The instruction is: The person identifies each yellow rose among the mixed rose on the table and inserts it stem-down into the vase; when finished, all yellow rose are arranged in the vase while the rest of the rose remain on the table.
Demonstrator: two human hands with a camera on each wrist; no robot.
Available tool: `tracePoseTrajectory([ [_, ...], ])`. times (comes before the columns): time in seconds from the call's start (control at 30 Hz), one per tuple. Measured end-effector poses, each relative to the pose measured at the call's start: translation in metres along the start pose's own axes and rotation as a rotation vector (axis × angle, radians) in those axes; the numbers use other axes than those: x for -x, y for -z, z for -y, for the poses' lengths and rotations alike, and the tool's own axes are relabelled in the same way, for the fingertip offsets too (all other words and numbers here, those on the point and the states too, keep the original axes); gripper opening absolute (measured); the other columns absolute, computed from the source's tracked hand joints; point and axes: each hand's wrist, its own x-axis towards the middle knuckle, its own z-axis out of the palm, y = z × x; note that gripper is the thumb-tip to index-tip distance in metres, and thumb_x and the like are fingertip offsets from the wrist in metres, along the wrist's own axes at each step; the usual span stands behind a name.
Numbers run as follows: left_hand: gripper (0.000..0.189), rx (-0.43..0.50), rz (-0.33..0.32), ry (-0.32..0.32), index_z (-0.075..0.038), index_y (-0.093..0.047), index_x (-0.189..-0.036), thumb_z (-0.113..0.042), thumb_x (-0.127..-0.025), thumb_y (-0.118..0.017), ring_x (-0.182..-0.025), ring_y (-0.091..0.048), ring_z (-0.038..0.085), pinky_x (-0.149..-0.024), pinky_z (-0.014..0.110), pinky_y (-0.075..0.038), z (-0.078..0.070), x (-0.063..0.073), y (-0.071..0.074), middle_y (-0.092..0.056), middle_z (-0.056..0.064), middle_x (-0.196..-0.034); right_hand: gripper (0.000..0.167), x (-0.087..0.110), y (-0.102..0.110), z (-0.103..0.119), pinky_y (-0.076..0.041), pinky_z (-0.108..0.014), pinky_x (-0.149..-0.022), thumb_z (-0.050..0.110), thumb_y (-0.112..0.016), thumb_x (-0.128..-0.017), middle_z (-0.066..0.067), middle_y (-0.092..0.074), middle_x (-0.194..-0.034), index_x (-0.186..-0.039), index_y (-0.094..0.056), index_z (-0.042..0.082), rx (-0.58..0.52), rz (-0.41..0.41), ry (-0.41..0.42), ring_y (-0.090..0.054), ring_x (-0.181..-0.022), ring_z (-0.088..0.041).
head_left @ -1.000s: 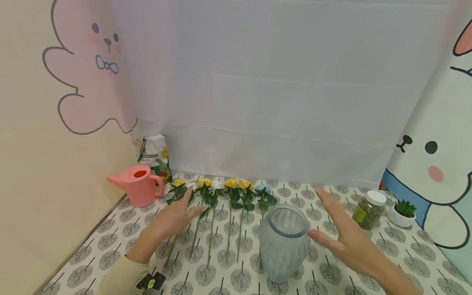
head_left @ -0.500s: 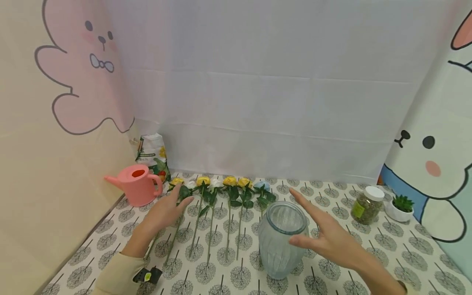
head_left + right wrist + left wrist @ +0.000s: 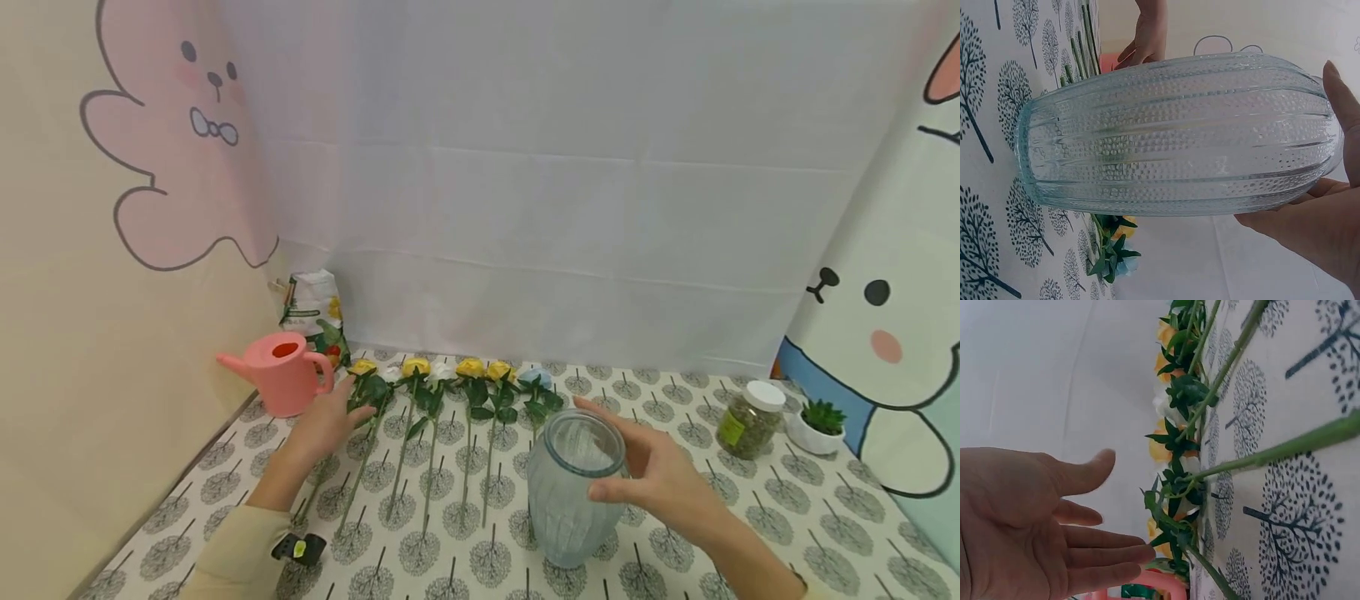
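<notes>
A clear, ribbed glass vase stands upright on the patterned tablecloth. My right hand is around its upper right side, the thumb across the front and the fingers curved behind. In the right wrist view the thumb lies over the vase near its rim, and the other fingers pass partly hidden behind the glass. My left hand reaches over the leftmost rose, its fingers extended and holding nothing. In the left wrist view its fingertips overlap the leaves of a yellow rose.
Several yellow, white and blue roses lie in a row, stems toward me. A pink watering can and a printed bag stand at back left. On the right are a lidded jar and a potted succulent. A white curtain hangs behind.
My right hand has moved left to the vase, and its fingers have curved around it. My left hand has moved left and slightly down toward the leftmost rose.
</notes>
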Motion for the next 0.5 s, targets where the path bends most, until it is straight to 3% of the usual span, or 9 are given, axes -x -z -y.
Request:
tracePoseTrajectory([
  [0.13,0.064,-0.066,-0.052,0.022,0.016,-0.035,-0.145,-0.018,-0.099,-0.065,-0.109,-0.059,0.051,-0.066,0.043,-0.052,0.007,-0.004,0.001,-0.051,0.039,-0.132,0.078,0.000,0.000,-0.001,-0.046,-0.040,-0.105,0.002,-0.074,-0.089,-0.007,-0.034,-0.160,-0.156,-0.035,0.010,-0.075,0.003,-0.017,-0.046,-0.136,-0.022],
  [0.33,0.042,-0.075,-0.047,0.057,0.018,-0.055,-0.127,-0.002,-0.092,-0.067,-0.106,-0.061,0.049,-0.075,0.049,-0.056,0.025,-0.011,0.001,-0.059,0.035,-0.122,0.078,-0.001,0.000,-0.001,-0.046,-0.042,-0.105,0.002,-0.074,-0.089,-0.006,-0.035,-0.160,-0.156,-0.034,0.008,-0.109,0.020,-0.018,-0.048,-0.134,-0.021],
  [0.4,0.030,-0.074,-0.026,0.069,0.017,-0.061,-0.115,0.000,-0.091,-0.066,-0.091,-0.065,0.043,-0.069,0.045,-0.057,0.032,-0.013,0.000,-0.065,0.032,-0.106,0.078,-0.001,0.000,-0.001,-0.045,-0.041,-0.105,0.002,-0.074,-0.089,-0.006,-0.034,-0.160,-0.156,-0.034,0.007,-0.112,0.024,-0.018,-0.048,-0.135,-0.021],
  [0.5,0.014,-0.073,-0.002,0.081,0.012,-0.066,-0.096,-0.001,-0.091,-0.065,-0.068,-0.061,0.028,-0.057,0.036,-0.051,0.039,-0.015,-0.002,-0.065,0.019,-0.082,0.078,-0.002,0.000,0.000,-0.045,-0.038,-0.105,0.003,-0.074,-0.089,-0.007,-0.035,-0.159,-0.156,-0.035,0.008,-0.103,0.022,-0.019,-0.047,-0.136,-0.026],
])
